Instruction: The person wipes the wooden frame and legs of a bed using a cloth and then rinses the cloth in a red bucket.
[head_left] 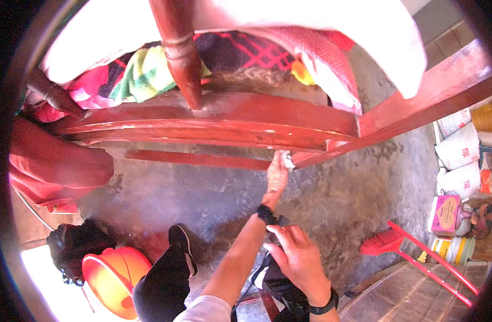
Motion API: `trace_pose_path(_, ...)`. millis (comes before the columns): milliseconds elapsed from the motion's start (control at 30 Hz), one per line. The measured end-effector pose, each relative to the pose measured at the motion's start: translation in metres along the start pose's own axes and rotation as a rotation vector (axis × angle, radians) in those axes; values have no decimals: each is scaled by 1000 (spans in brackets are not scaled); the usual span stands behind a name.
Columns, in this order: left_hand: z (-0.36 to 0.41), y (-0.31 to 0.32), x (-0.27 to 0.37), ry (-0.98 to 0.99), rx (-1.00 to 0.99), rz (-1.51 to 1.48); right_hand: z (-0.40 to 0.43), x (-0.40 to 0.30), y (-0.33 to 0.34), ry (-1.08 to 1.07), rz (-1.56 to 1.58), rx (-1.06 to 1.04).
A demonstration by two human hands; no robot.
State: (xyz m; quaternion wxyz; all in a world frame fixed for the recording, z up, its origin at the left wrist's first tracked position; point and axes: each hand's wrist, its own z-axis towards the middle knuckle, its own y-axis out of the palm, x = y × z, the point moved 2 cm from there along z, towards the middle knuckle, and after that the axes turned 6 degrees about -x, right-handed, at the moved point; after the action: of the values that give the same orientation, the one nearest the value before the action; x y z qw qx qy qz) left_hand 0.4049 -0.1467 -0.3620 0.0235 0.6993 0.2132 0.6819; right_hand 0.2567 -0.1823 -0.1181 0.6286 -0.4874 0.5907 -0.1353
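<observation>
My left hand (278, 171) reaches forward and holds a pale, crumpled cloth or tissue (287, 159) against the lower rail of a red-painted wooden bed frame (238, 110), close to the corner post. My right hand (296, 253) is lower down, near my left wrist, with its fingers apart and nothing seen in it. Both wrists wear black bands. Above the side rail, a turned wooden spindle (183, 60) stands in front of a dark and pink patterned blanket (242, 50) and a green and yellow cloth (143, 76).
An orange plastic basin (115, 281) and a black bag (75, 245) lie at lower left. A red broom (384, 241) and a long-handled red tool are at lower right. White sacks (459, 149) and a pink box (444, 214) line the right side. Red fabric hangs at left.
</observation>
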Motion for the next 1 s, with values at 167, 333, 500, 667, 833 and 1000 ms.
trace_pose_path(167, -14, 62, 31, -8, -140, 6, -5, 15, -5, 40, -55, 18)
trace_pose_path(333, -16, 55, 46, 78, -31, -445, -5, 11, -9, 66, -44, 14)
trace_pose_path(500, -32, -23, 12, -58, -92, 570, -6, 21, -1, 63, -52, -15)
trace_pose_path(667, -95, -30, 186, 204, 114, 176, -9, 15, -7, 41, -19, 19)
trace_pose_path(833, -66, -59, 242, 655, 353, 890, -12, 20, -8, 3, -3, 67)
trace_pose_path(1000, -39, -62, 252, 727, 344, 1242, -10, 15, -9, 6, 21, 63)
